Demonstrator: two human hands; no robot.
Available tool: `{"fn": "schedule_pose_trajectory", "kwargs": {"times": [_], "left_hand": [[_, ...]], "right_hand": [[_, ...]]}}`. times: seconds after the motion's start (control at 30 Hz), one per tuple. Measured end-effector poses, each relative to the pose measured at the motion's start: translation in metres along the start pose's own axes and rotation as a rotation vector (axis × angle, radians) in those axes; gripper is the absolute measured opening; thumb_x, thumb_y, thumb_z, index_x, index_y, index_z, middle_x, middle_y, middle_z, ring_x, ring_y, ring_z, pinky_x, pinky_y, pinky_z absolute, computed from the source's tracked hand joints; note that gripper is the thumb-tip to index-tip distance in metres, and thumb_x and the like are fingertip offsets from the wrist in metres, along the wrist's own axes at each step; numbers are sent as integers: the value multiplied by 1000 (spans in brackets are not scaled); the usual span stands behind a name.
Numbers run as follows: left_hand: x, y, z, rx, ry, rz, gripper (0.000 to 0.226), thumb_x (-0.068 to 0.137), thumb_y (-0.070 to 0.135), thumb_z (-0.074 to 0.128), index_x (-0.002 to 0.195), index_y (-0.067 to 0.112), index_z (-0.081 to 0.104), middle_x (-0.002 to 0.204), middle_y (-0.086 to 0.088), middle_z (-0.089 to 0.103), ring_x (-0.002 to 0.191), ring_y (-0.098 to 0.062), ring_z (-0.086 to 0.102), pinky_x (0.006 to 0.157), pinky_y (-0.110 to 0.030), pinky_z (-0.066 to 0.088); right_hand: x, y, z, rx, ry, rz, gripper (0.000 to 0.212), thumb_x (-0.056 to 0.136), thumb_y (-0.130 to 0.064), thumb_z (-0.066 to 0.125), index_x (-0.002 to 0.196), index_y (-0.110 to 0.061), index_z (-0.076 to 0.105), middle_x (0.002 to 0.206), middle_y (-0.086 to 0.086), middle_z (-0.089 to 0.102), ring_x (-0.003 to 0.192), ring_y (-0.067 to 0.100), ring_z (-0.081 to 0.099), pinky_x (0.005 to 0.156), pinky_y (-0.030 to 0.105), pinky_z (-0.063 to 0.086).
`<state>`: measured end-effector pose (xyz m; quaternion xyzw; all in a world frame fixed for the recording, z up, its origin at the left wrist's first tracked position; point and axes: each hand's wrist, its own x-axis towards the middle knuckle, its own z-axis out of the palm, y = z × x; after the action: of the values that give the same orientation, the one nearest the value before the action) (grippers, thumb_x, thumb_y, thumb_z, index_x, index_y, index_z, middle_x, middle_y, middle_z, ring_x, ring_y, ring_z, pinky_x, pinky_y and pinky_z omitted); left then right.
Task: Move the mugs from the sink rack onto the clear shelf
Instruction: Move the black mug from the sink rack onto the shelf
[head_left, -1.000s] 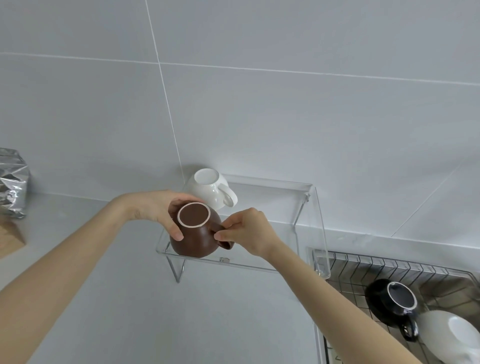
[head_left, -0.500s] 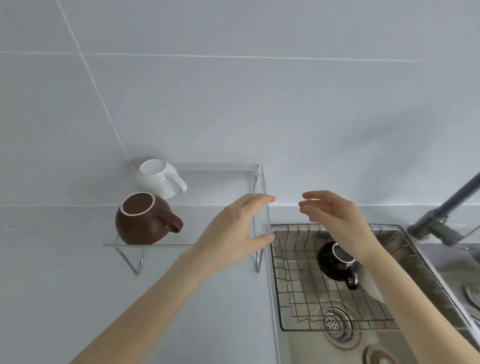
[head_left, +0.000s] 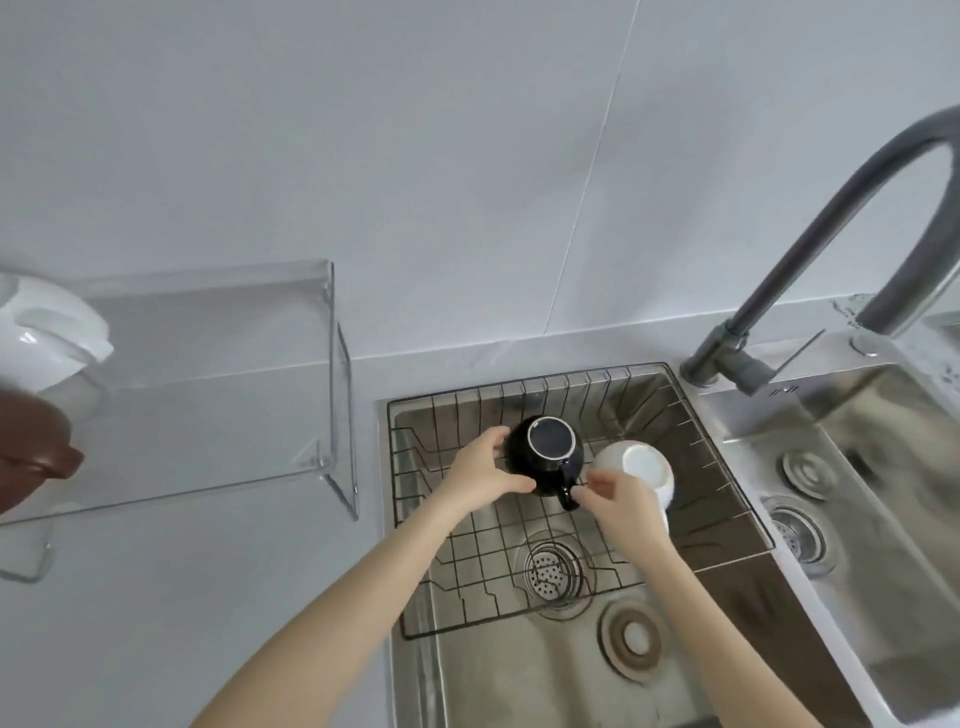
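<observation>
**Head view: both hands closing on the black mug in the sink rack**

Head view is showing the left hand (head_left: 480, 475) and right hand (head_left: 621, 501) reaching down into the sink rack (head_left: 519, 582), which is sitting in the left basin of the steel sink (head_left: 649, 675).

Differences from the frame half a second earlier:
- Both hands were hovering open above the rack's left rim; they are now contacting the black mug (head_left: 545, 457).
- The left hand is cupping the mug's left side, thumb and fingers spread around the body.
- The right hand's thumb and forefinger are pinching together at the mug's handle, which is pointing toward the near edge of the rack.
- The camera is now facing further right, so the clear shelf (head_left: 218, 395) is occupying the left part of the frame.

Positions of the task items:
- The black mug is standing upside down near the far-centre of the rack.
- A white mug (head_left: 641, 470), also inverted, is lying just beside it on the right, partly hidden by the right hand.
- A second white mug (head_left: 47, 332) and a brown mug (head_left: 31, 452) are sitting at the shelf's left end, both cut off by the frame edge.

A grey faucet (head_left: 810, 249) is arching over the far right corner of the sink. Small markings are appearing on the sink deck beside the faucet base, too small to read.
</observation>
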<state>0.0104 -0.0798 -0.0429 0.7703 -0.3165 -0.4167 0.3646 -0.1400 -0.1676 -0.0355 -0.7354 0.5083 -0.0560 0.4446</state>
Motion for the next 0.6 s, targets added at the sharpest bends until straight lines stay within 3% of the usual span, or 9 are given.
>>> {"fn": "schedule_pose_trajectory", "kwargs": {"times": [0.1, 0.23, 0.43, 0.6], "left_hand": [[21, -4, 11, 22, 57, 0, 82, 69, 12, 75, 137, 12, 31, 147, -7, 37, 134, -22, 34, 107, -30, 28], [39, -13, 27, 10, 86, 8, 89, 63, 13, 80, 138, 15, 31, 140, -5, 46, 132, -21, 40, 100, -23, 29], [41, -17, 26, 29, 101, 25, 95, 59, 22, 83, 139, 14, 32, 138, -6, 51, 130, -20, 43, 107, -30, 33], [21, -1, 4, 49, 181, 124, 83, 55, 34, 82, 129, 16, 47, 122, -3, 65, 116, -18, 56, 100, -38, 46]], "right_hand": [[12, 12, 22, 13, 8, -10, 18, 85, -15, 56, 91, 1, 64, 77, 13, 66, 83, 38, 60, 65, 35, 44], [26, 21, 32, 7, 70, -31, 12, 87, -19, 56, 91, -10, 62, 58, -9, 47, 57, 9, 44, 50, 20, 30], [21, 20, 28, 95, 64, -44, 13, 86, -19, 59, 79, -8, 63, 69, 12, 63, 64, 18, 51, 57, 26, 38], [2, -11, 10, 97, 108, -156, 9, 85, -18, 61, 86, -10, 65, 70, 3, 62, 73, 20, 58, 61, 18, 41]]}}
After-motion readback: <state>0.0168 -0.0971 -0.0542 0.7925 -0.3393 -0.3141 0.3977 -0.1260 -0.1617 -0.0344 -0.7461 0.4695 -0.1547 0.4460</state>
